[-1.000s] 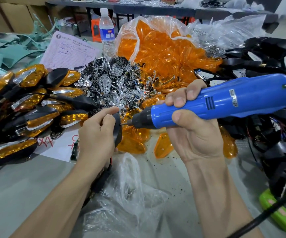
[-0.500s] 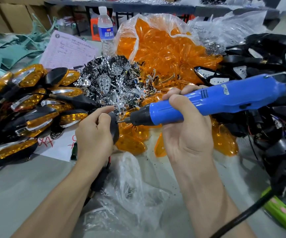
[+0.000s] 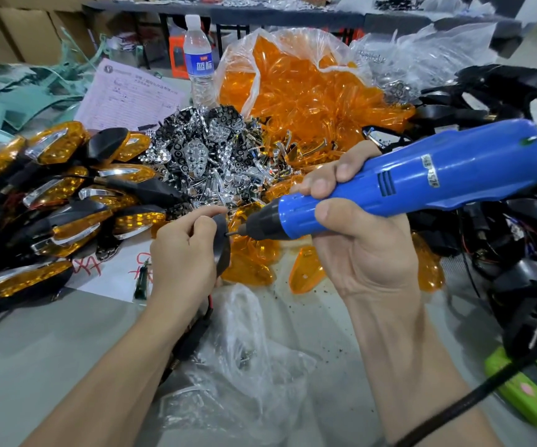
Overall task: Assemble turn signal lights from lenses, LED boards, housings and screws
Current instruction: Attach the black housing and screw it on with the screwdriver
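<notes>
Blue plastic forms the body of the electric screwdriver [image 3: 422, 179], and the right hand [image 3: 367, 253] clenches its front end, fingers curled over the top and thumb along the near side. The tool lies nearly level and points left. Its dark bit touches the black housing [image 3: 222, 250], which the left hand [image 3: 180, 259] grips on edge, fingers and thumb wrapped round it, over the middle of the grey table [image 3: 34, 350]. Thin wires [image 3: 208, 306] trail down from under that hand onto a crumpled clear bag [image 3: 244, 366] on the near side. Just beyond the hands lie loose orange lenses [image 3: 254, 262], and behind them a heap of shiny chrome parts [image 3: 205, 156]. Farther off, a clear sack of orange lenses [image 3: 309, 88] stands open. Finished lights [image 3: 60, 195], orange and black, are piled at the left; black housings with wires [image 3: 518, 221] are piled at the right. A water bottle [image 3: 199, 59] and a printed sheet [image 3: 131, 95] sit at the far left, and a black cord [image 3: 454, 401] crosses the near right corner.
</notes>
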